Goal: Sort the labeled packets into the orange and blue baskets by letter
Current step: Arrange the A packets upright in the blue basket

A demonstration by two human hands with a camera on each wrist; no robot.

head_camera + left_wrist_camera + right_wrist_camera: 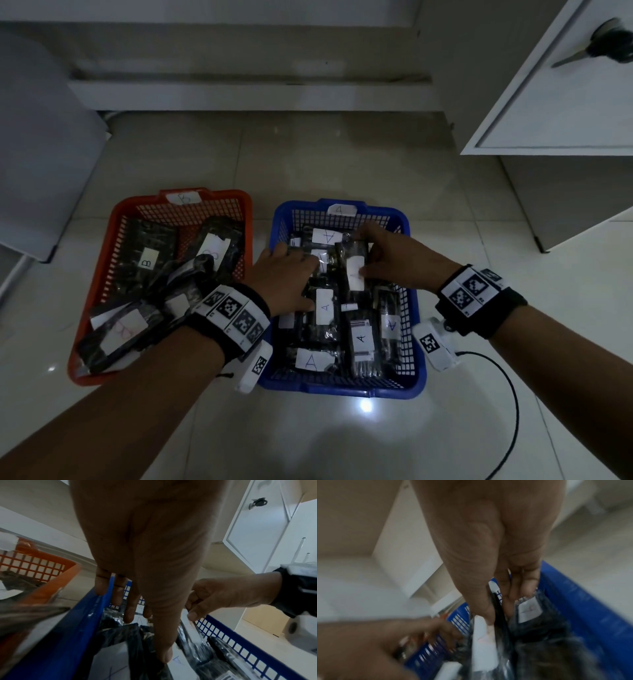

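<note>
1. Both hands worked inside the blue basket (416,346), which bore an "A" tag on its far rim.
2. The right hand (394,255) pinched a dark plastic-wrapped packet (356,270) between thumb and fingers; the wrist view showed the thumb pressed on its white label. The letter on that label could not be read.
3. The left hand (284,274) lay flat with fingers extended, resting on the packets at the basket's left side and holding nothing.
4. The blue basket held several packets marked "A" (361,339). The orange basket (99,274), tagged "B", stood just beside it on the left and held packets marked "B" (147,262).
5. Handling assessment: the packets appeared light and flat, with a glossy, crinkly wrapper likely to slip under a loose grip. The contents seemed moderately stiff; fragility could not be judged.
6. Recommended hold: pinch across a short edge or the label area, where paper should give more friction than film.
7. A white cabinet (561,102) stood at the right, with a black cable (510,411) on the tiled floor (308,154).
</note>
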